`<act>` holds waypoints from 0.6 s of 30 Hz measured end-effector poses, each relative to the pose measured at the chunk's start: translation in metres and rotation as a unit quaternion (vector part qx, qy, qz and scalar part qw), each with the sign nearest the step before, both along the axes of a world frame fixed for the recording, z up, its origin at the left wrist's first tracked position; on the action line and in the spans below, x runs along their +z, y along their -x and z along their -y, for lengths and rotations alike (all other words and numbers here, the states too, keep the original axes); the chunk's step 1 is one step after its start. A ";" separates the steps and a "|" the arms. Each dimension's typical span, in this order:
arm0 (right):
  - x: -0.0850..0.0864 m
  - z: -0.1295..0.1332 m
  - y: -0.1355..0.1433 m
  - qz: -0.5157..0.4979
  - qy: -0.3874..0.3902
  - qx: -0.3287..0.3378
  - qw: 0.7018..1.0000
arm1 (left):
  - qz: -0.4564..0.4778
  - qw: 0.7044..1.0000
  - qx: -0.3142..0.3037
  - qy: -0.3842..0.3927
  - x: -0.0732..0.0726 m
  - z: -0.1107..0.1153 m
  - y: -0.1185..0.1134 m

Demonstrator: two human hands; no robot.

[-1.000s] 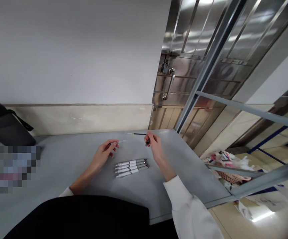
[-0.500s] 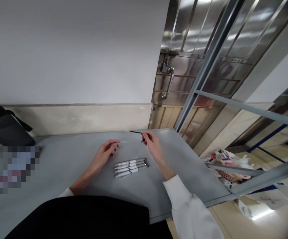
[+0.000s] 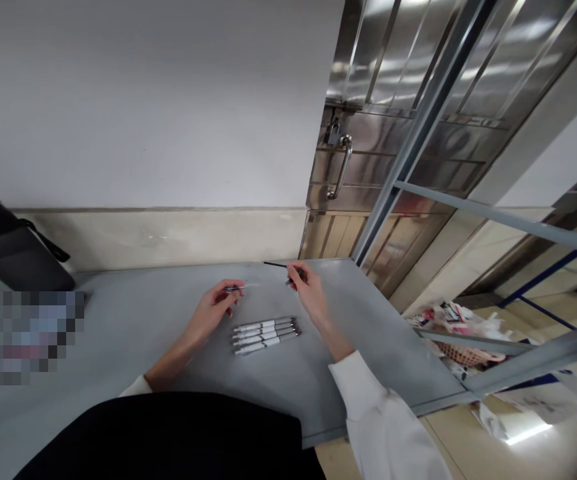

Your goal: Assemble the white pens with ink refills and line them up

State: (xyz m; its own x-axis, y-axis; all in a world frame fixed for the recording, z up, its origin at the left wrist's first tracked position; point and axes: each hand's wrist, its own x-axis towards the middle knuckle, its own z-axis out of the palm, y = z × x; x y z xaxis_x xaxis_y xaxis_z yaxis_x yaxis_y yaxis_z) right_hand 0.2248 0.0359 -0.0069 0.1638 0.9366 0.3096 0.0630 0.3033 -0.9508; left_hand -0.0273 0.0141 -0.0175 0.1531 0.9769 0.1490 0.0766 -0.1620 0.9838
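Observation:
My left hand (image 3: 217, 302) is closed in a pinch on a slim pen part (image 3: 233, 288); it is dark near the fingers, and a pale, thin end points right. A dark pen refill (image 3: 274, 265) juts leftward from my right hand (image 3: 307, 287), whose fingers are closed on it. Another small dark piece (image 3: 289, 281) shows under those fingers, too small to make out. Between and below both hands, several white pens (image 3: 264, 335) with dark bands and dark right ends lie side by side on the grey table (image 3: 278, 393).
A black case with a strap (image 3: 18, 250) stands at the table's left, behind a blurred-out item (image 3: 31, 337). Grey metal frame bars (image 3: 408, 147) rise at the right edge. Beyond them are a padlocked metal door (image 3: 368, 160) and a basket with plastic bags (image 3: 468, 353) on the floor.
The view has shifted slightly, so everything sits a little further right. Both hands keep their holds, and the row of pens lies unchanged.

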 end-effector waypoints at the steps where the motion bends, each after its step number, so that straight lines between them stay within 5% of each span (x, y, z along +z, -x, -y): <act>1: 0.000 0.000 0.000 0.001 0.000 0.000 1.000 | 0.000 1.000 -0.001 -0.003 -0.001 0.000 0.000; 18: 0.007 0.006 0.001 -0.030 0.027 -0.022 0.999 | -0.004 1.000 0.010 0.004 0.003 0.000 0.000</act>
State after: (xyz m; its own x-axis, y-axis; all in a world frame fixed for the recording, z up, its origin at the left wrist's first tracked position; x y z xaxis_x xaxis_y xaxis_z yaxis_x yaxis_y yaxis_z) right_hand 0.2243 0.0301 0.0000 0.2218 0.9434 0.2464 0.0166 0.2490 -0.9684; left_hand -0.0273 0.0137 -0.0140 0.1344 0.9809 0.1403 0.0878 -0.1528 0.9844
